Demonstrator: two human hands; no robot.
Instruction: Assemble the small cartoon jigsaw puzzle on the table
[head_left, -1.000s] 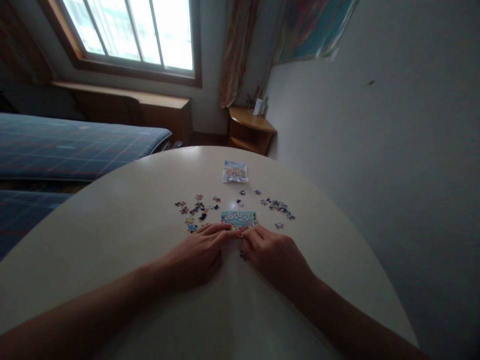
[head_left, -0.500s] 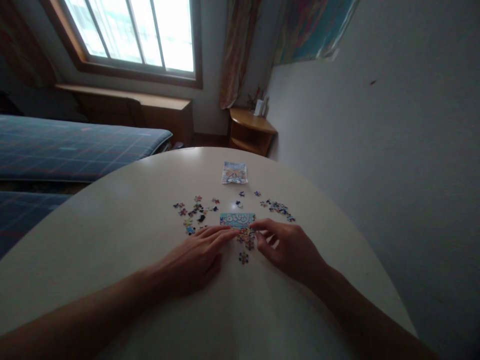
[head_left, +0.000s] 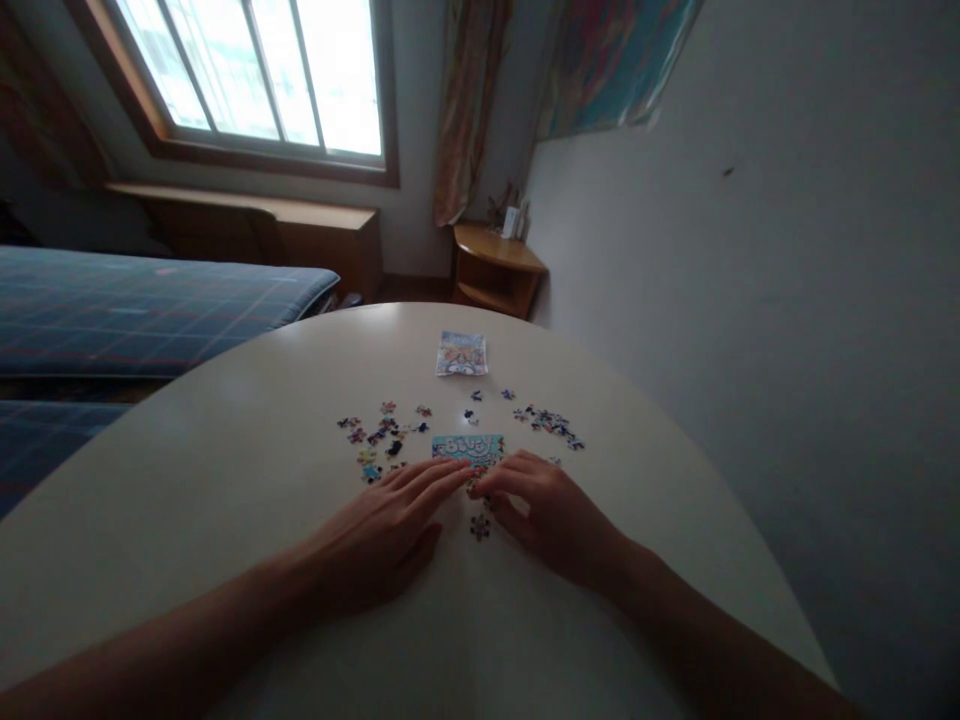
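An assembled strip of a jigsaw puzzle (head_left: 469, 447), blue with white lettering on top, lies in front of me. Flat and with fingers stretched out, my left hand (head_left: 397, 515) rests against its lower left edge. My right hand (head_left: 551, 505) is curled over the lower right part, thumb and index finger drawn together at a colourful jigsaw piece mostly hidden by the fingers. Just below the fingertips is a loose jigsaw piece (head_left: 480, 527). The puzzle's lower part is largely covered by both hands.
Loose pieces (head_left: 386, 428) lie scattered on the left, and more pieces (head_left: 551, 420) on the right. A picture packet (head_left: 462, 354) lies farther back on the round white table (head_left: 300, 400). Beyond are a mattress (head_left: 150, 310), a corner shelf (head_left: 499, 250) and a wall on the right.
My right hand has moved left and nearer to me, over the puzzle's lower part, close to the left fingertips. My left hand stays flat in place. The view has tilted slightly.
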